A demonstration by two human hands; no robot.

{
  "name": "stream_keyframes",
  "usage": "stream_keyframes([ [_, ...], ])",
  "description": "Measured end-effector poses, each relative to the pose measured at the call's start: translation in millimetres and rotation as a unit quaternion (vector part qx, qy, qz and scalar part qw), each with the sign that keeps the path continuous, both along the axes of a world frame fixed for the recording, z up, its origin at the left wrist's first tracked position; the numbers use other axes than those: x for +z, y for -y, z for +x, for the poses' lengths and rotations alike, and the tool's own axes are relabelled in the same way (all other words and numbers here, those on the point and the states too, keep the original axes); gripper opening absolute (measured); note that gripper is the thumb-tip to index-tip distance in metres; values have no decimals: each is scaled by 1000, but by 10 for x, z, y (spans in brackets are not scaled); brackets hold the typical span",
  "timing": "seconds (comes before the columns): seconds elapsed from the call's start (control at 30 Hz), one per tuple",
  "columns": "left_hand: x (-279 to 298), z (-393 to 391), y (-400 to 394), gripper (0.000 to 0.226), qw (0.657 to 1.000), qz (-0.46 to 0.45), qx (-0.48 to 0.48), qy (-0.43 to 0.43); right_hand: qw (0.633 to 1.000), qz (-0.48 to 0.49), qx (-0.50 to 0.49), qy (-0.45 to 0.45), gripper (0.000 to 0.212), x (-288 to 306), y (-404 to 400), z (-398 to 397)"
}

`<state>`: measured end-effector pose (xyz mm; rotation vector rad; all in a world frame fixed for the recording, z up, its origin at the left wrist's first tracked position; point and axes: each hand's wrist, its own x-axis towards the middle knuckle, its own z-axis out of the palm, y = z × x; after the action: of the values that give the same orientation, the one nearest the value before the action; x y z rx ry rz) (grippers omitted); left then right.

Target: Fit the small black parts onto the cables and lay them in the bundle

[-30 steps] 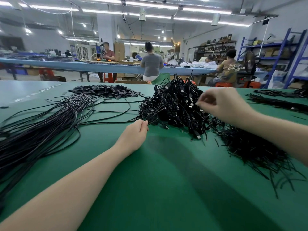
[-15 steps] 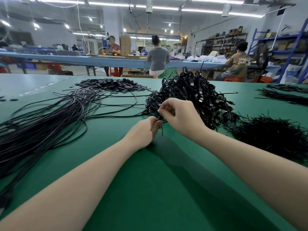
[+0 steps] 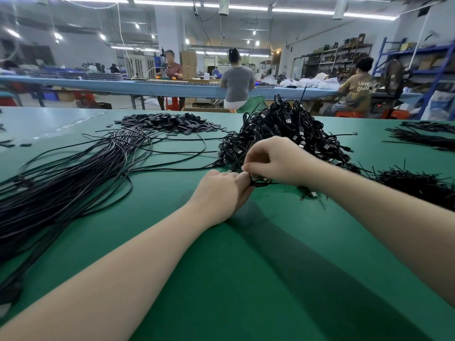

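Both the left hand (image 3: 222, 190) and right hand (image 3: 278, 161) pinch a cable (image 3: 257, 182) before the tangled heap (image 3: 283, 134).

On the tabletop (image 3: 246, 279) in front of me, the long cable bundle (image 3: 61, 183) fans out to the left. Behind it, toward the far edge, lies the heap of small parts (image 3: 167, 123). Right of that heap sits the tangled cable pile (image 3: 283, 134), and my left hand (image 3: 221, 193) and right hand (image 3: 275, 161) meet at its near edge, touching each other. Farther right lies a pile of thin ties (image 3: 416, 183), with more strands (image 3: 426, 136) behind it.
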<state>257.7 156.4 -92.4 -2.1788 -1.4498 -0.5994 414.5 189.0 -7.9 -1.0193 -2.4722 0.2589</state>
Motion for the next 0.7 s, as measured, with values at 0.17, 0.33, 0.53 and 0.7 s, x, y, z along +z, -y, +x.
stream_keyframes([
  [0.17,103,44,69,22,994,-15,-102,40,956,-292,-28,-21,16,60,-207,265],
  [0.33,67,124,124,24,976,-72,-115,170,809,-548,12,-214,21,-316,-235,268],
  [0.53,43,95,109,23,966,-144,-106,185,718,-610,38,-334,17,-541,-228,199],
  [0.7,59,117,77,27,971,-154,-103,150,710,-605,32,-360,15,-572,-245,216],
])
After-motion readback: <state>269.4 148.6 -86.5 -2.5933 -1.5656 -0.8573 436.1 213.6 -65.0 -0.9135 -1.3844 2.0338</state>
